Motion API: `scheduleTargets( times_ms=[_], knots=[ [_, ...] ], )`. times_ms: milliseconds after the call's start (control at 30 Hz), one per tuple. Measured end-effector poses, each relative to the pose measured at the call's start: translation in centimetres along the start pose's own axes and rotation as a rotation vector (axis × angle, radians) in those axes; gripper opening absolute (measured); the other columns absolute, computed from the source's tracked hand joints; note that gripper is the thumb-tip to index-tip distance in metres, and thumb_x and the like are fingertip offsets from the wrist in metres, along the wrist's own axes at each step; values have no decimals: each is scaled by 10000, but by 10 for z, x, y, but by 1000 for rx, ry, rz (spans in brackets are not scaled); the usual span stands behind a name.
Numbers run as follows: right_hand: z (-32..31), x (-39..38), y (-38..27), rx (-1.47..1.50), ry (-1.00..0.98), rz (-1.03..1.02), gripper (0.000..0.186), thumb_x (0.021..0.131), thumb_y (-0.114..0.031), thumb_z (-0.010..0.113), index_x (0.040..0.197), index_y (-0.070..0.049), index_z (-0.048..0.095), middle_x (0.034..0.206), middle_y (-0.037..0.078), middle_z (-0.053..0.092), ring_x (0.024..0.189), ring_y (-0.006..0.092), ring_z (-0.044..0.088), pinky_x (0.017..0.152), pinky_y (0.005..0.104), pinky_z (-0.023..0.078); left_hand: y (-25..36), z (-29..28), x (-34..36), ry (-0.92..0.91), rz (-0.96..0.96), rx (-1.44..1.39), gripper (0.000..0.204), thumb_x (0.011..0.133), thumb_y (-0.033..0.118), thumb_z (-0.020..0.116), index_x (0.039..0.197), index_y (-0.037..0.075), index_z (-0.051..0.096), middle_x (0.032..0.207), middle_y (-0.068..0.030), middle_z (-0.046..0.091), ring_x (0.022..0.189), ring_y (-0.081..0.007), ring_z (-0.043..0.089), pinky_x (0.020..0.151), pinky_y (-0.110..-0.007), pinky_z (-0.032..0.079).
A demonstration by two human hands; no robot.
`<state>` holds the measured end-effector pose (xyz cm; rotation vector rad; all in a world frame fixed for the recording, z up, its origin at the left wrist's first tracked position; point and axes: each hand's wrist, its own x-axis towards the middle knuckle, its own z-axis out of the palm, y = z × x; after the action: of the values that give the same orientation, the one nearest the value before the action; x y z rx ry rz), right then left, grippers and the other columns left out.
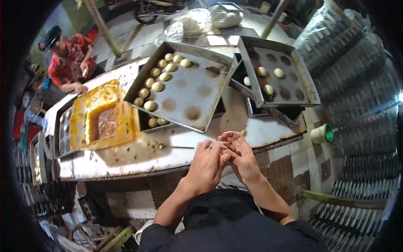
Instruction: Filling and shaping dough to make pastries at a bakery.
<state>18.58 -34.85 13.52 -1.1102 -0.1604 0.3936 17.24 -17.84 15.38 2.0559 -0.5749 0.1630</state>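
Observation:
My left hand (206,166) and my right hand (239,153) meet at the near edge of the white table (126,155), fingers curled together; whatever lies between them is hidden. A ring sits on a left finger. Just beyond them lies a large metal baking tray (197,94) with several pale dough balls (157,87) along its left side. A second metal tray (289,90) to the right carries three dough balls (268,89). A thin metal rod (176,147) lies on the table left of my hands.
An orange-smeared square tray (105,117) with dark liquid sits at the left. A person in a red shirt (67,59) stands at the far left holding dough. A green-capped cup (322,133) sits at the right edge. Stacked trays (361,126) line the right side.

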Motion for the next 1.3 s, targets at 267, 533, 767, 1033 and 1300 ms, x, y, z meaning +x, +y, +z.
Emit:
scheduleTargets(
  times_ms=[267,533,767,1033,1300],
  knots=[
    [-69,33,-26,338,221,80,454,1009,-246,693,1340,48,595,1239,99,688,1092,165,671,946,272,546,-9,45,107,53,-120,-456,600,1031,88,506,1582,-21,295,1358,-157,670,1392,-315,486,1131,-450,301],
    [-278,129,-142,-1549,589,-226,373,1012,-134,609,1350,22,629,1483,211,551,1415,381,486,1156,447,410,-84,51,142,95,-401,223,620,1009,257,621,1529,2,397,1550,-259,452,1403,-428,439,1171,-475,294],
    [-228,109,-127,-1389,586,-468,208,996,-115,617,1097,26,732,1238,197,689,1272,363,599,1073,476,469,-218,-49,109,220,-1157,943,631,952,299,604,1362,-161,468,1377,-325,565,1320,-449,503,1192,-627,201],
    [-128,70,-77,-1029,203,-599,152,957,-70,607,917,32,713,905,128,704,897,272,648,861,384,510,-235,-87,64,402,-782,716,377,1032,420,524,1112,71,643,1068,-198,702,1058,-366,618,964,-539,409],
    [-3,4,18,-962,250,-387,245,987,-145,608,894,53,718,893,144,719,851,240,666,787,364,518,-63,18,-231,749,-987,-838,185,1038,157,602,1194,58,583,1022,-50,607,878,-157,590,774,-306,502]
  ],
)
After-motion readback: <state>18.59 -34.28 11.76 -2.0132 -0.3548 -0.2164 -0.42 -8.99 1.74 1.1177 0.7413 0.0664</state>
